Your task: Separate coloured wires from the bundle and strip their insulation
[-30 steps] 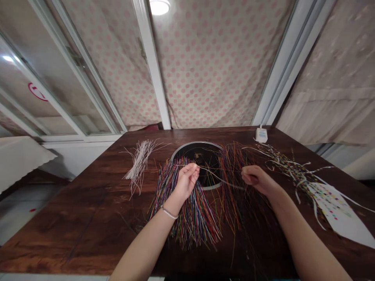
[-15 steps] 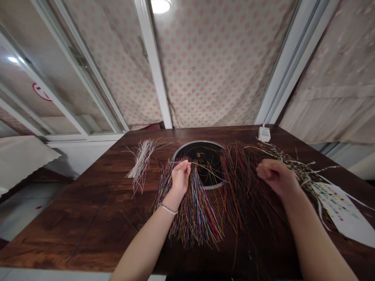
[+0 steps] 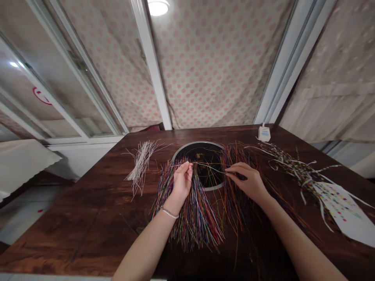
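Note:
My left hand (image 3: 183,177), a beaded bracelet at its wrist, pinches a thin pale strand (image 3: 211,168). The strand runs rightward to my right hand (image 3: 246,179), whose thumb and fingertips close on its far end. Under my left hand lies a thick fan of multicoloured wire-like strands (image 3: 195,218). A second pile, of orange and dark strands (image 3: 233,199), spreads beneath my right hand. Behind both hands is a round black plate or tray (image 3: 199,150) with a silver rim, partly covered by strands.
A bundle of white strands (image 3: 142,166) lies left on the dark wooden table (image 3: 96,210). To the right are a heap of spotted ribbons (image 3: 293,166) and a white sheet with coloured dots (image 3: 345,214). A small white box (image 3: 264,133) stands at the back edge.
My right hand has moved left from beside the ribbons to the strand's right end and now pinches it. My left hand has stayed nearly in place.

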Motion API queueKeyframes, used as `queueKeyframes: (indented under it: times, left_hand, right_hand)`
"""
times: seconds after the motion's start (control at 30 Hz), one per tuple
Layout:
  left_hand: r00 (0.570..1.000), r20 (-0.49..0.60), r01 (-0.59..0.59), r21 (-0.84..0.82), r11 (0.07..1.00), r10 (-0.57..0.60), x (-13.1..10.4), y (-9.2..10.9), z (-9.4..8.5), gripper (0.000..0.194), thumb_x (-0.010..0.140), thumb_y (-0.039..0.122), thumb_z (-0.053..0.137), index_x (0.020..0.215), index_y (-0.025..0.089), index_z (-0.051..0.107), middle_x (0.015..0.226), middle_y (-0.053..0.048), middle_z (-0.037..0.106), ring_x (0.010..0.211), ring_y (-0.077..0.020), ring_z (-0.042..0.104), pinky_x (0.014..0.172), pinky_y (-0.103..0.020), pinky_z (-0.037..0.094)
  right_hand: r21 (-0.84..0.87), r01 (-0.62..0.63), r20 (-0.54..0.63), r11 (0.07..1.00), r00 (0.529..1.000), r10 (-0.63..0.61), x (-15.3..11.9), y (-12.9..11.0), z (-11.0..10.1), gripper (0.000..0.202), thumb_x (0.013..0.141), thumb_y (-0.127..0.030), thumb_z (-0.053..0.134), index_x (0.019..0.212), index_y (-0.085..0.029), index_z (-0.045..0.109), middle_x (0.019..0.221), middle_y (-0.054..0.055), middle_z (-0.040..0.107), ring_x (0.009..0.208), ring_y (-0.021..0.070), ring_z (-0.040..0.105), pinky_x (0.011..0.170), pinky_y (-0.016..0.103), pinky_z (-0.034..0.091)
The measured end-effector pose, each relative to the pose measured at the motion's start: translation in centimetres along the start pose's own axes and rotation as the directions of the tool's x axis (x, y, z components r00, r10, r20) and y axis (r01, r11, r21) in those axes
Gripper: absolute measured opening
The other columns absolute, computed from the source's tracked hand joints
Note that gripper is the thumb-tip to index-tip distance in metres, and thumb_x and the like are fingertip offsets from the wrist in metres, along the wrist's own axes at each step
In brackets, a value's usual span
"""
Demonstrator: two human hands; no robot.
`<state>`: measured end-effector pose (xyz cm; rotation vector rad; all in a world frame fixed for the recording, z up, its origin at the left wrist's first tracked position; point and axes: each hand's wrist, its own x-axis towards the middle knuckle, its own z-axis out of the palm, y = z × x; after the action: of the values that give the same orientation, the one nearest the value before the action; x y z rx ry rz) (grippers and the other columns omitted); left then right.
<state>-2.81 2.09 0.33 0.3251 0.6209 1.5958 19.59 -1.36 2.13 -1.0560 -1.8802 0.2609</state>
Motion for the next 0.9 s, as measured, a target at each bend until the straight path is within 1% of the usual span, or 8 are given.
queueKeyframes:
  times: [0.17, 0.33, 0.43, 0.5, 0.57, 0.67, 0.8, 0.9]
  left_hand:
    - [0.993, 0.026, -0.115, 0.082, 0.99, 0.113, 0.2, -0.2, -0.3, 0.007, 0.065, 0.006, 0.064, 0.071, 0.009, 0.063, 0.072, -0.004, 0.065, 0.067, -0.0066, 0.061, 0.068, -0.015, 0.049]
    - [0.979, 0.065, -0.203, 0.353, 0.913, 0.192, 0.1, -0.4, -0.5, 0.01, 0.063, 0.015, 0.067, 0.07, 0.009, 0.062, 0.067, -0.005, 0.065, 0.058, -0.0075, 0.058, 0.06, -0.019, 0.047]
    - [0.978, 0.153, -0.199, 0.461, 0.865, 0.144, -0.3, -0.5, -0.3, 0.013, 0.064, 0.02, 0.067, 0.07, 0.01, 0.061, 0.064, -0.004, 0.063, 0.054, -0.0072, 0.054, 0.054, -0.019, 0.044]
    - [0.974, 0.223, -0.136, 0.462, 0.876, 0.033, -0.7, -0.4, -0.1, 0.015, 0.065, 0.022, 0.067, 0.07, 0.01, 0.06, 0.062, -0.002, 0.06, 0.052, -0.0056, 0.051, 0.051, -0.016, 0.042]
    - [0.955, 0.282, -0.03, 0.4, 0.916, -0.092, -0.9, -0.3, 0.0, 0.014, 0.065, 0.021, 0.067, 0.07, 0.01, 0.059, 0.062, -0.001, 0.057, 0.051, -0.0037, 0.049, 0.049, -0.013, 0.039]
    - [0.923, 0.332, 0.122, 0.229, 0.966, -0.195, -1.0, 0.0, 0.2, 0.013, 0.064, 0.014, 0.067, 0.069, 0.011, 0.056, 0.063, 0.0, 0.054, 0.053, -0.0026, 0.048, 0.049, -0.011, 0.039]
    - [0.953, 0.253, 0.164, 0.03, 0.986, -0.166, -0.7, 0.4, 0.2, 0.009, 0.067, 0.005, 0.061, 0.07, 0.011, 0.055, 0.065, 0.0, 0.052, 0.056, -0.0022, 0.049, 0.053, -0.01, 0.042]
    - [0.987, 0.122, 0.11, -0.057, 0.992, -0.103, -0.4, 0.8, 0.2, 0.007, 0.073, 0.003, 0.054, 0.072, 0.01, 0.055, 0.066, 0.0, 0.053, 0.057, -0.0018, 0.051, 0.054, -0.008, 0.044]
  right_hand:
    - [-0.035, 0.005, 0.008, 0.999, 1.0, -0.005, -0.8, 0.3, 0.5, 0.014, 0.078, -0.026, 0.056, 0.087, -0.026, 0.067, 0.082, 0.005, 0.066, 0.076, 0.0207, 0.059, 0.074, 0.035, 0.046]
    - [-0.135, 0.077, -0.041, 0.988, 0.996, -0.084, -1.3, -0.7, 0.1, 0.017, 0.077, -0.022, 0.058, 0.09, -0.027, 0.067, 0.08, 0.005, 0.067, 0.069, 0.0196, 0.058, 0.07, 0.034, 0.044]
    - [-0.183, 0.025, -0.172, 0.983, 0.984, -0.057, -1.0, -0.9, -1.3, 0.014, 0.077, -0.022, 0.056, 0.086, -0.026, 0.067, 0.077, 0.006, 0.067, 0.066, 0.0191, 0.055, 0.068, 0.034, 0.042]
    - [-0.127, -0.087, -0.211, 0.988, 0.976, 0.059, -0.5, -0.3, -2.5, 0.012, 0.078, -0.023, 0.055, 0.082, -0.024, 0.066, 0.071, 0.005, 0.065, 0.064, 0.0186, 0.054, 0.066, 0.033, 0.041]
    - [-0.019, -0.218, -0.105, 0.976, 0.971, 0.215, 0.0, 0.8, -3.4, 0.011, 0.077, -0.026, 0.055, 0.073, -0.021, 0.064, 0.059, 0.002, 0.06, 0.059, 0.0173, 0.054, 0.06, 0.031, 0.04]
    - [0.068, -0.36, 0.181, 0.931, 0.922, 0.343, 0.4, 2.5, -3.5, 0.014, 0.074, -0.027, 0.058, 0.065, -0.018, 0.062, 0.051, 0.0, 0.056, 0.051, 0.0144, 0.051, 0.053, 0.027, 0.038]
    - [0.16, -0.446, 0.44, 0.88, 0.831, 0.341, 0.2, 2.4, -2.2, 0.015, 0.071, -0.027, 0.059, 0.06, -0.016, 0.061, 0.046, -0.002, 0.053, 0.047, 0.0115, 0.048, 0.051, 0.025, 0.036]
    - [0.223, -0.482, 0.503, 0.847, 0.801, 0.324, 0.2, 1.2, -2.1, 0.015, 0.07, -0.027, 0.061, 0.06, -0.015, 0.06, 0.046, -0.003, 0.052, 0.046, 0.0102, 0.046, 0.048, 0.023, 0.033]
